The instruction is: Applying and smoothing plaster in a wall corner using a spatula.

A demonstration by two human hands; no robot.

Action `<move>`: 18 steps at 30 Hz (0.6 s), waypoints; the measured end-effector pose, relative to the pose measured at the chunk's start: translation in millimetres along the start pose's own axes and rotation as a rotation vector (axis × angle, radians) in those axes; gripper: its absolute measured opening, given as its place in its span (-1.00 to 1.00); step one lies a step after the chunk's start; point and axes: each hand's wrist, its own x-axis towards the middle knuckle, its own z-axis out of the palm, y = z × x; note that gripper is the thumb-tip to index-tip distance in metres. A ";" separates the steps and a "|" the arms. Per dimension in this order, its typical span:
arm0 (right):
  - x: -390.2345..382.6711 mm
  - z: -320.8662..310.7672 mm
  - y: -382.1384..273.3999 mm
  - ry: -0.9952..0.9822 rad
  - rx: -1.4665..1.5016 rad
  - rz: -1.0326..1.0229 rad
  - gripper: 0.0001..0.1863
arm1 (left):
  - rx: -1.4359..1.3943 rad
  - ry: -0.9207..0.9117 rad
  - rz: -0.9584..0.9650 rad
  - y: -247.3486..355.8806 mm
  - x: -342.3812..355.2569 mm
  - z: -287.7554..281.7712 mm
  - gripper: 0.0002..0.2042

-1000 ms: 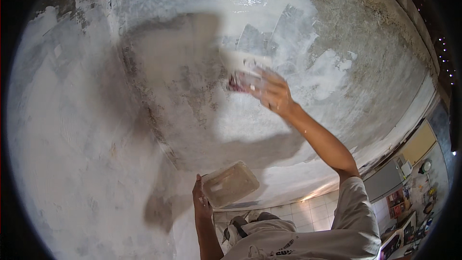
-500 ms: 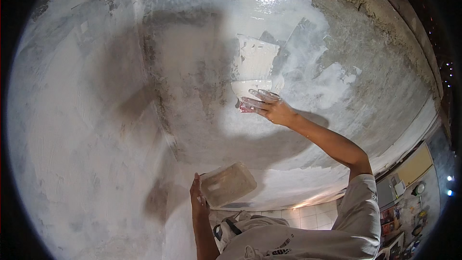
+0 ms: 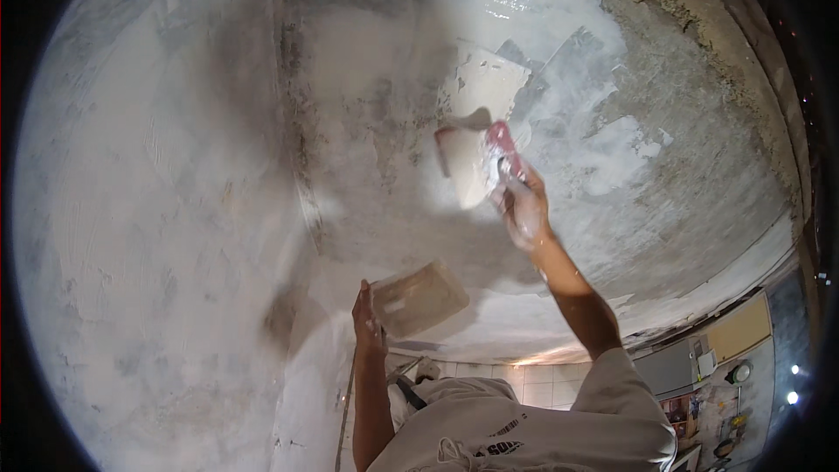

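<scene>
My right hand (image 3: pixel 526 210) is closed around a putty knife (image 3: pixel 500 144) with red parts, its broad face smeared with white putty. It is held up before the grey wall (image 3: pixel 376 149), its face turned back toward me. White smears mark the fingers and wrist. Just above the knife, a thick patch of white putty (image 3: pixel 489 79) lies on the wall. Lower left, my left hand (image 3: pixel 367 319) grips the left end of a rectangular, see-through plastic tub (image 3: pixel 424 301), tilted at chest height. Some pale stuff shows in the tub.
On the left, a whitish coated wall (image 3: pixel 157 227) meets the grey wall at a dark-stained corner (image 3: pixel 293 122). Rough broken plaster (image 3: pixel 682 26) runs along the upper right. Floor tiles (image 3: pixel 542 385) show below, with cupboards (image 3: pixel 673 367) and hanging utensils at the lower right.
My right hand has drawn the putty knife off the wall and turned it over, bringing its coated face into view. The tub in my left hand has shifted slightly up in view.
</scene>
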 end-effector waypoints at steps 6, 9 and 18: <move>-60.4 -10.5 57.4 -0.164 0.561 0.368 -0.68 | -0.002 -0.173 -0.013 -16.4 10.2 3.0 -0.35; -76.7 -5.8 56.8 -0.104 0.547 0.462 -0.67 | -0.060 -0.128 -0.086 1.9 -15.1 33.1 -0.45; -119.4 -27.2 52.0 -0.654 -0.508 -0.383 -0.67 | -0.092 -0.102 -0.105 -20.0 -14.3 16.8 -0.41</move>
